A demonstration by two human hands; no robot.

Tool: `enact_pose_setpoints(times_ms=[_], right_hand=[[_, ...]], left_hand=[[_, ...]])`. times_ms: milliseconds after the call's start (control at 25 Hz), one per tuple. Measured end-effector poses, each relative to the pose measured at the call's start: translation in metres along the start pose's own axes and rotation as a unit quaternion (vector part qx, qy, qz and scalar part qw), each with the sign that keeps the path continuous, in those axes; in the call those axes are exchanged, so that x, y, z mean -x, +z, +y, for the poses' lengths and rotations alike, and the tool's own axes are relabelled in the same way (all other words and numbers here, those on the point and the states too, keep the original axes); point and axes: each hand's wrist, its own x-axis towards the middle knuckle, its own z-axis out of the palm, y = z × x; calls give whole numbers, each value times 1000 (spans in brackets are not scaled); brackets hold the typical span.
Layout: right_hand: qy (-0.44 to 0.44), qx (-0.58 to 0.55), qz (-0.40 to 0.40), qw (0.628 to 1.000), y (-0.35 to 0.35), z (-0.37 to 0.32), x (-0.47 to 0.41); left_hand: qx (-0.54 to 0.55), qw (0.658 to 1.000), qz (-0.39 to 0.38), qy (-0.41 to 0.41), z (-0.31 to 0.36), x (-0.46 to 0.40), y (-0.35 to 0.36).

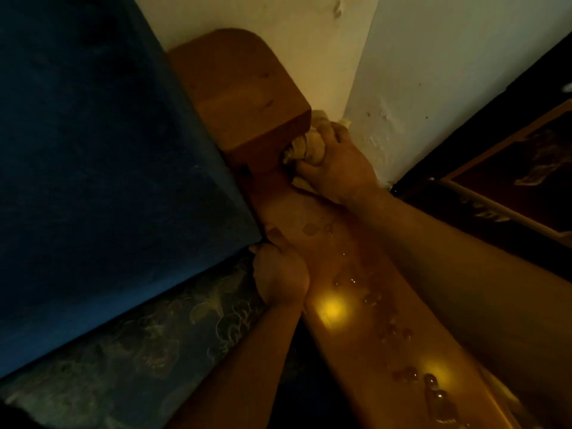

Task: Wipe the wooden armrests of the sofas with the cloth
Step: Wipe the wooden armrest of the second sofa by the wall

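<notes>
Bunched in our right grip (pixel 337 162), the cloth (pixel 305 147) is clenched tight and pressed against the raised wooden block at the armrest's (pixel 356 292) back end, close beside the wall (pixel 418 88). Our left grip (pixel 280 275), curled closed on nothing we can see, braces on the armrest's inner edge beside the cushion (pixel 93 150). Wet patches glisten nearer us; we could leave streaks, or scrape knuckles on the wall in that tight corner.

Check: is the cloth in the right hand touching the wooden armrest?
Touching. The head view shows the right hand pressing the bunched cloth against the side of the raised wooden armrest block, with no gap visible between them.
</notes>
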Motion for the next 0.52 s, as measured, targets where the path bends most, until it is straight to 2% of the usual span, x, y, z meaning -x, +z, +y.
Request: enact_pose_setpoints(times_ms=[80,240,360,440,520], right_hand=[[3,21,-10,1000,-5,-8,11],[16,153,-9,988,7,-35,65],[-68,186,-42,979,17,-49,100],[-122,163,-84,975,15,-50,102],[-144,151,-118,971,7,-46,90]], left_hand=[[-2,1000,-3,11,3,6,-4],[3,999,-24,41,5,7,-9],[-22,996,-50,76,-1,4,-16],[-26,985,-114,124,-12,4,-25],[0,983,-160,93,-11,-2,-31]])
